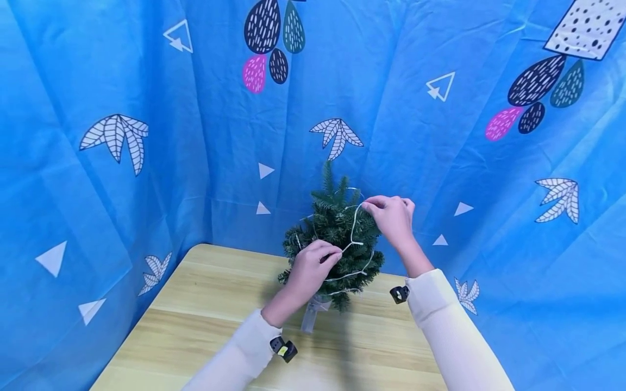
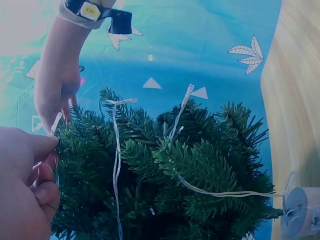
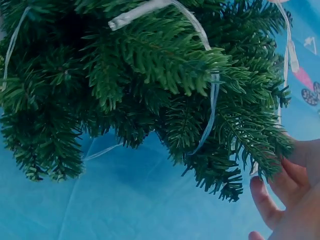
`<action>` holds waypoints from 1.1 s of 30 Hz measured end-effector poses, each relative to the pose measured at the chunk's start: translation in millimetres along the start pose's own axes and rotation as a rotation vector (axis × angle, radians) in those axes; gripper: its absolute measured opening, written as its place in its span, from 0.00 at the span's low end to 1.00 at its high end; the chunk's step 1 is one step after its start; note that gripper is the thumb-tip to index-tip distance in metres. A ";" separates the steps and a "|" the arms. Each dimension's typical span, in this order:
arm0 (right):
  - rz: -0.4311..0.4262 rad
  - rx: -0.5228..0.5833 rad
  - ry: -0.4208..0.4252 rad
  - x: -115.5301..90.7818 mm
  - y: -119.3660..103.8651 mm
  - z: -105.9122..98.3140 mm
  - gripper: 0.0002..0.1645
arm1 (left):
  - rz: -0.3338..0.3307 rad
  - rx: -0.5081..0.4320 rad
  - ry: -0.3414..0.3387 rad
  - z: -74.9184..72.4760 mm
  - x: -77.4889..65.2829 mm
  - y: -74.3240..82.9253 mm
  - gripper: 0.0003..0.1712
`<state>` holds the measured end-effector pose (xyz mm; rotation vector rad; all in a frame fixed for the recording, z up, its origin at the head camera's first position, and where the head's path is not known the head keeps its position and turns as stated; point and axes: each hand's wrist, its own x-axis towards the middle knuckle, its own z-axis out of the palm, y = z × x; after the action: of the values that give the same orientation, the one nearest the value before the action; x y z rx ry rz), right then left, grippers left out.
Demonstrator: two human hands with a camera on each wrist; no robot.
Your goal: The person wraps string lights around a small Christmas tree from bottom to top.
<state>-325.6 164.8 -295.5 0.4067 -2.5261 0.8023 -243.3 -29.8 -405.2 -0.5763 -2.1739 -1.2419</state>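
A small artificial Christmas tree point(image 1: 323, 209) stands on the table, its green branches wound with a clear string of lights point(image 1: 353, 225). My left hand point(image 1: 309, 269) pinches the light string in front of the branches, between thumb and forefinger. Higher up at the tree's right side, my right hand point(image 1: 393, 217) pinches another part of the same wire, which bends between the two hands. In the left wrist view, the left hand point(image 2: 25, 177) is at the lower left beside the needles. The right hand's fingers point(image 3: 295, 175) are partly behind a branch tip in the right wrist view.
The tree's pale base point(image 1: 310, 315) rests on a light wooden table point(image 1: 220, 304). Behind it and on both sides hangs a blue patterned cloth point(image 1: 391, 136). Several wire loops with small bulbs point(image 2: 189, 92) stick out from the branches.
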 end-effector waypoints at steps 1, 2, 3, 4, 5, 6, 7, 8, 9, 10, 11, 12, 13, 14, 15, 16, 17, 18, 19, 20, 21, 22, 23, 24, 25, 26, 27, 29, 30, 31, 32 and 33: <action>0.018 0.013 -0.022 1.9 0.7 -0.3 0.15 | -0.005 -0.001 -0.001 0.5 -0.1 0.1 0.10; 0.036 0.022 -0.041 3.7 1.2 -0.5 0.15 | -0.010 -0.002 -0.002 0.9 -0.3 0.4 0.10; 0.052 0.032 -0.060 5.3 1.3 -0.9 0.16 | -0.014 -0.002 -0.002 1.4 -0.5 0.1 0.10; 0.071 0.043 -0.079 6.6 1.6 -1.2 0.16 | -0.017 -0.001 0.000 1.9 -0.4 0.0 0.10; 0.088 0.051 -0.099 7.7 1.9 -1.4 0.16 | -0.016 0.001 0.004 2.3 -0.4 0.0 0.10; 0.105 0.059 -0.116 8.7 2.0 -1.4 0.17 | -0.016 0.004 0.006 2.7 -0.2 -0.3 0.10; 0.120 0.066 -0.133 9.4 2.3 -1.5 0.17 | -0.014 0.007 0.008 3.1 0.0 -0.6 0.10; 0.137 0.070 -0.144 9.8 3.1 -1.7 0.17 | -0.011 0.009 0.010 3.6 0.2 -0.7 0.10; 0.148 0.073 -0.155 10.0 3.9 -2.0 0.18 | -0.008 0.012 0.012 4.2 0.3 -0.9 0.10; 0.154 0.072 -0.167 10.1 4.9 -2.2 0.18 | -0.005 0.013 0.013 4.5 0.4 -0.8 0.10; 0.155 0.065 -0.179 10.1 5.7 -2.3 0.19 | -0.005 0.013 0.014 4.8 0.4 -1.0 0.10; 0.153 0.060 -0.190 10.0 6.5 -2.3 0.20 | -0.004 0.013 0.014 5.1 0.4 -1.4 0.10; 0.147 0.052 -0.199 10.0 7.4 -2.4 0.20 | -0.001 0.012 0.018 5.4 0.3 -1.9 0.10; 0.138 0.045 -0.207 9.9 8.4 -2.4 0.21 | 0.003 0.012 0.020 5.5 0.2 -2.0 0.10; 0.122 0.034 -0.215 9.5 9.3 -2.5 0.21 | 0.004 0.013 0.022 5.5 0.1 -2.1 0.10; 0.107 0.022 -0.219 9.0 10.1 -2.4 0.21 | 0.009 0.013 0.024 5.4 0.1 -2.1 0.10; 0.094 0.015 -0.220 8.3 10.8 -2.4 0.22 | 0.012 0.015 0.026 5.4 0.0 -2.2 0.10; 0.081 0.008 -0.224 7.7 11.3 -2.4 0.23 | 0.016 0.016 0.028 5.2 0.0 -2.2 0.10; 0.067 -0.001 -0.227 6.8 11.8 -2.3 0.24 | 0.020 0.020 0.033 4.9 0.0 -2.1 0.10; 0.054 -0.012 -0.234 5.9 11.9 -2.2 0.27 | 0.024 0.028 0.038 4.3 -0.1 -1.9 0.10; 0.040 -0.020 -0.241 4.9 11.8 -2.0 0.30 | 0.028 0.034 0.043 3.9 -0.2 -1.9 0.09; 0.030 -0.020 -0.243 3.8 11.4 -2.0 0.30 | 0.033 0.038 0.051 3.4 -0.4 -1.9 0.09; 0.022 -0.020 -0.249 2.6 11.1 -2.1 0.31 | 0.035 0.043 0.056 2.8 -0.8 -2.1 0.09; 0.014 -0.020 -0.254 1.5 10.7 -2.2 0.31 | 0.036 0.043 0.059 2.1 -1.1 -2.3 0.09; 0.006 -0.021 -0.254 0.4 10.2 -2.5 0.31 | 0.036 0.047 0.063 1.5 -1.4 -2.8 0.09; -0.002 -0.018 -0.251 -0.6 9.9 -2.8 0.31 | 0.034 0.048 0.063 0.7 -1.8 -3.3 0.09; -0.006 -0.010 -0.245 -1.6 9.5 -3.0 0.30 | 0.029 0.047 0.063 -0.1 -2.3 -3.9 0.10; -0.011 0.003 -0.230 -2.5 9.0 -3.6 0.33 | 0.016 0.046 0.064 -2.7 -2.9 -5.3 0.11; -0.010 0.011 -0.223 -3.1 9.1 -4.4 0.34 | 0.009 0.046 0.065 -4.0 -3.2 -5.8 0.11; -0.010 0.024 -0.213 -3.7 9.5 -5.1 0.34 | 0.006 0.049 0.068 -5.6 -3.5 -6.4 0.12; -0.010 0.041 -0.206 -4.6 10.0 -6.2 0.34 | 0.002 0.052 0.072 -7.5 -4.1 -6.9 0.13; -0.003 0.058 -0.205 -5.9 10.8 -7.3 0.34 | -0.003 0.054 0.073 -9.6 -4.7 -7.5 0.14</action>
<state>-322.5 178.5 -298.1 0.5370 -2.6938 0.8736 -242.0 -42.2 -409.1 -0.4976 -2.1415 -1.1833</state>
